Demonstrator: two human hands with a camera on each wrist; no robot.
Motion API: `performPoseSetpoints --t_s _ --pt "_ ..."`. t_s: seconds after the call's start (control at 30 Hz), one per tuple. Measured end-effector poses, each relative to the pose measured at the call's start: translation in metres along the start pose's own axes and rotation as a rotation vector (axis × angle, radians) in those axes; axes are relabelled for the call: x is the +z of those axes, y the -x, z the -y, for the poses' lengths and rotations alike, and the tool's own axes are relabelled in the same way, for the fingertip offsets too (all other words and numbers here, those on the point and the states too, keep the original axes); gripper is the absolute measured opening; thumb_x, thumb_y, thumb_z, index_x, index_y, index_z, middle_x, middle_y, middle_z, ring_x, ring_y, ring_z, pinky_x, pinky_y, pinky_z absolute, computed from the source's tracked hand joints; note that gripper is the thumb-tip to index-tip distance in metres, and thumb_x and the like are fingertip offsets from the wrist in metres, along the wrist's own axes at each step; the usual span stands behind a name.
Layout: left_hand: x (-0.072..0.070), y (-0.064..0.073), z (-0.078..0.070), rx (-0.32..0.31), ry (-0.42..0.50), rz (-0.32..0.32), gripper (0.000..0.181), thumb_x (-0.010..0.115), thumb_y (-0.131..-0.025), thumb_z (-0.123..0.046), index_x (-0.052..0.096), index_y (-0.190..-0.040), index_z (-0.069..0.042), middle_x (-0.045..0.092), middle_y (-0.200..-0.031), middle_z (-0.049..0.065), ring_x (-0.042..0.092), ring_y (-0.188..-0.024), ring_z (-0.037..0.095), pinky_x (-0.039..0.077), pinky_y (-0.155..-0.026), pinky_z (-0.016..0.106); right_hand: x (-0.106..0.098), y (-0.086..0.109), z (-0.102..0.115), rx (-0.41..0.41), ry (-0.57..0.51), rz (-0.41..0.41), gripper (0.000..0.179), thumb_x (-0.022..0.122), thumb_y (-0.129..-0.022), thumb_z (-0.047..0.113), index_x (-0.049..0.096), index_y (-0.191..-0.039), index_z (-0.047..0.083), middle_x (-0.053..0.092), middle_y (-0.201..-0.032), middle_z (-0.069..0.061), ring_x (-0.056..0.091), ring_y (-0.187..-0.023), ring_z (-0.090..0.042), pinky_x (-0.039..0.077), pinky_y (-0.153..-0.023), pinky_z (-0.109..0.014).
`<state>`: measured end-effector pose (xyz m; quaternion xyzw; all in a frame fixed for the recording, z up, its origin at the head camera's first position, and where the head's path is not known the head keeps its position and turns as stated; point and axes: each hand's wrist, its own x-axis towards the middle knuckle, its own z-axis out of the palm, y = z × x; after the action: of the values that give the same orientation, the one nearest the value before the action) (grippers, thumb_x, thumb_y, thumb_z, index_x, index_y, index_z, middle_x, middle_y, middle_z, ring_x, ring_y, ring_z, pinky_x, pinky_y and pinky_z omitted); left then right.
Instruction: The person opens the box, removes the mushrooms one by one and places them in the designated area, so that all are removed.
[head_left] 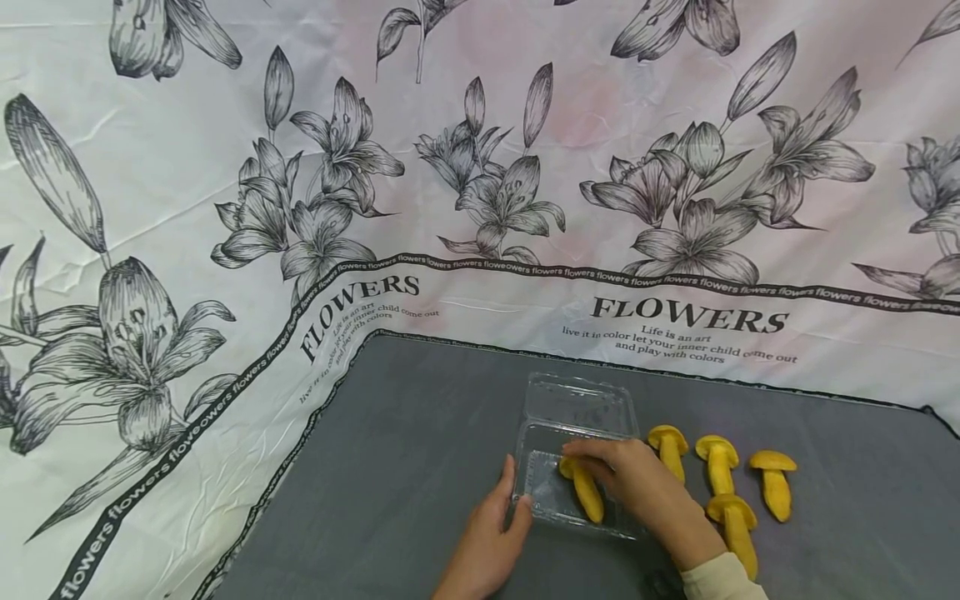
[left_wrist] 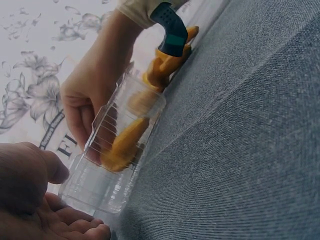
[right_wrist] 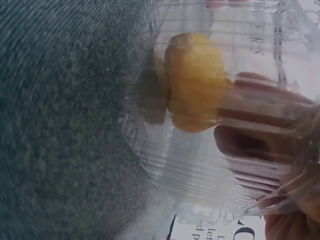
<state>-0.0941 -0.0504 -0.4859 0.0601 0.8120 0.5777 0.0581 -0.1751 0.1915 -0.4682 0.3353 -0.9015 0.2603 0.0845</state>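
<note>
A hinged clear plastic box (head_left: 542, 490) lies on the grey surface with its lid (head_left: 577, 406) folded back. Inside it is a yellow mushroom (head_left: 587, 493), long-stemmed, lying tilted. My right hand (head_left: 647, 485) reaches in over the box's right side and pinches this mushroom at its cap end; through the clear wall the right wrist view shows fingertips (right_wrist: 227, 140) against the yellow shape. On the box's left side, my left hand (head_left: 491, 537) rests against the edge, fingers extended and thumb by the near corner.
Right of the box lie several more yellow mushrooms (head_left: 772, 485), two of them end to end. A flower-printed white cloth (head_left: 495, 308) hangs behind and to the left of the grey surface (head_left: 360, 467). A dark band with a green patch (left_wrist: 175, 37) is at the right wrist.
</note>
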Motion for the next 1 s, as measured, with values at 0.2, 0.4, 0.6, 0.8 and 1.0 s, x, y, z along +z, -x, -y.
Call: performPoseSetpoints --t_s 0.2,0.4,0.6,0.8,1.0 --pt "-0.0006 0.0008 -0.0007 -0.007 0.009 0.005 0.071 0.053 -0.112 -0.035 0.025 -0.165 0.001 0.028 -0.171 0.015 0.031 -0.155 0.035 0.024 -0.126 0.061 0.0017 -0.0004 0.0004 0.012 0.021 -0.011 0.029 0.077 -0.095 0.003 0.08 -0.12 0.015 0.08 -0.113 0.002 0.077 -0.097 -0.015 0.065 -0.081 -0.033" --pt "-0.0006 0.0009 -0.0013 -0.005 0.004 -0.002 0.07 0.053 -0.112 -0.033 0.025 -0.165 0.002 0.03 -0.17 0.015 0.032 -0.155 0.034 0.025 -0.126 0.06 0.0014 -0.0006 0.0009 0.018 0.005 -0.011 0.029 0.077 -0.095 0.002 0.08 -0.121 0.016 0.08 -0.114 0.003 0.077 -0.099 -0.016 0.065 -0.082 -0.035" --pt "-0.0003 0.0016 -0.0017 -0.008 -0.009 -0.015 0.07 0.054 -0.111 -0.034 0.027 -0.165 0.001 0.032 -0.169 0.015 0.034 -0.154 0.034 0.027 -0.125 0.06 0.0012 -0.0014 0.0011 0.028 0.0 0.012 0.029 0.076 -0.096 0.003 0.079 -0.122 0.014 0.08 -0.115 0.002 0.076 -0.1 -0.016 0.064 -0.083 -0.036" --pt "-0.0007 0.0022 -0.0033 -0.007 -0.023 -0.014 0.07 0.055 -0.111 -0.035 0.028 -0.165 0.001 0.032 -0.17 0.015 0.035 -0.154 0.035 0.029 -0.124 0.061 0.0017 -0.0021 0.0021 0.036 0.01 0.019 0.027 0.077 -0.095 0.006 0.079 -0.121 0.013 0.08 -0.112 0.001 0.077 -0.096 -0.014 0.064 -0.079 -0.032" --pt "-0.001 0.002 -0.0032 0.002 -0.016 -0.01 0.071 0.055 -0.111 -0.035 0.027 -0.165 0.003 0.031 -0.17 0.016 0.034 -0.154 0.038 0.028 -0.123 0.063 0.0027 -0.0019 0.003 0.027 0.004 0.002 0.025 0.078 -0.095 0.006 0.08 -0.119 0.013 0.08 -0.11 0.003 0.076 -0.094 -0.011 0.064 -0.078 -0.031"
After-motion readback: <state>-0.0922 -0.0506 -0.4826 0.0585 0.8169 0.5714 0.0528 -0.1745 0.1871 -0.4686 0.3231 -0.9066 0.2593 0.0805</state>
